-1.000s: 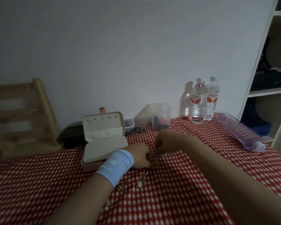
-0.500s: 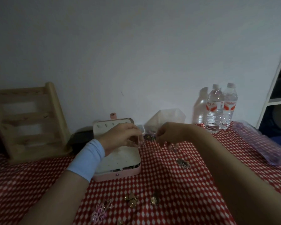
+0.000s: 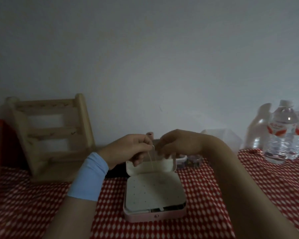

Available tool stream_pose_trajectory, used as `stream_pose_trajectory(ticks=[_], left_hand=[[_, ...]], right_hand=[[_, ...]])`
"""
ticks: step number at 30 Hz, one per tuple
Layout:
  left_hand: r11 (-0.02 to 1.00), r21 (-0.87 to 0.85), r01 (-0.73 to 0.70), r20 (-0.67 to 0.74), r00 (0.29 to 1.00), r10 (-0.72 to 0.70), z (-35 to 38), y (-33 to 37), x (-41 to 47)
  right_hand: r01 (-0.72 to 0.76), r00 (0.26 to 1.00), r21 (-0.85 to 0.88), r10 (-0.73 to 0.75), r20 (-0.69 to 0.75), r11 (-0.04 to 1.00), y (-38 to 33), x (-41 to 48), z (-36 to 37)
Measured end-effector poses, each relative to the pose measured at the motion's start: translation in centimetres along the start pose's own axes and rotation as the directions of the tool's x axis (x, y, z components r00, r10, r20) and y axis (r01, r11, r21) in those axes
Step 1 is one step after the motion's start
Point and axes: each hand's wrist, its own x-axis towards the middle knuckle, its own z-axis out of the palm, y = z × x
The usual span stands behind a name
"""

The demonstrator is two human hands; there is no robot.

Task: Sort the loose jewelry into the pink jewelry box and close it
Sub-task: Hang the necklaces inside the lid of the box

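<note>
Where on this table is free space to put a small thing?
Bare red checked cloth lies left of the open pink jewelry box, before the pale wooden rack; another, between the right forearm and the clear water bottles. Crowded: behind the box, by small clear containers, and over its lid, where the left hand and right hand pinch a thin chain.

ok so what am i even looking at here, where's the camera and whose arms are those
No machine here: a person wears one camera on the head, looking forward and down, so the arms are their own. The left hand, with a blue wristband, and the right hand both pinch a thin chain above the open pink jewelry box. The box sits on a red checked tablecloth. A wooden rack stands at the back left, water bottles at the right.
</note>
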Motion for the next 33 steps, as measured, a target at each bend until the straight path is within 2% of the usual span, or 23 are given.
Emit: stream_pose_trajectory(ticks=[3, 6, 11, 14, 16, 17, 19, 21, 25, 27, 30, 33], left_hand=[[0.998, 0.061, -0.010, -0.016, 1.000, 0.011, -0.7, 0.0, 0.0], [0.995, 0.096, 0.000, -0.049, 0.999, 0.005, -1.6, -0.1, 0.0], [0.994, 0.083, 0.071, -0.064, 0.996, -0.065, -2.5, -0.8, 0.0], [0.995, 0.096, 0.025, -0.109, 0.994, -0.014, -3.5, -1.3, 0.1], [0.993, -0.111, -0.049, -0.142, 0.989, 0.033, -4.2, -1.5, -0.1], [0.954, -0.287, -0.084, -0.129, 0.991, 0.048, -4.5, -1.8, -0.2], [0.808, -0.576, -0.122, -0.067, 0.993, 0.101, -4.9, -2.2, -0.6], [0.726, -0.676, -0.123, -0.048, 0.991, 0.124, -5.2, -2.5, -0.8], [0.644, -0.763, -0.058, 0.038, 0.990, 0.134, -5.8, -2.6, -1.2], [0.720, -0.694, -0.013, 0.096, 0.989, 0.111, -6.1, -3.0, -1.3], [0.936, -0.345, 0.063, 0.120, 0.993, -0.022, -5.8, -3.4, -1.7], [0.986, -0.138, 0.098, 0.199, 0.978, -0.070, -5.3, -3.4, -1.9]], right_hand=[[0.120, 0.992, 0.154, -0.125, 0.027, 0.981, -1.1, 1.1, 1.1], [0.195, 0.981, 0.265, -0.186, -0.058, 0.944, -1.2, 1.6, 1.8], [0.214, 0.977, 0.453, -0.187, -0.105, 0.865, -0.9, 1.4, 2.0], [0.212, 0.975, 0.542, -0.213, -0.062, 0.813, -0.8, 1.2, 2.0], [0.203, 0.975, 0.585, -0.217, -0.046, 0.785, -0.5, 1.3, 2.1], [0.194, 0.977, 0.603, -0.210, -0.043, 0.774, -0.3, 1.4, 2.1], [0.173, 0.980, 0.619, -0.196, -0.032, 0.766, 0.2, 1.7, 2.1], [0.151, 0.984, 0.618, -0.179, -0.018, 0.771, 0.4, 2.0, 2.1], [0.129, 0.987, 0.647, -0.159, -0.013, 0.752, 0.8, 2.2, 2.1], [0.138, 0.983, 0.707, -0.182, -0.014, 0.693, 0.8, 2.3, 2.2], [0.171, 0.971, 0.789, -0.235, -0.035, 0.590, 0.4, 2.4, 2.3], [0.222, 0.968, 0.749, -0.232, -0.094, 0.624, -0.3, 2.3, 2.4]])
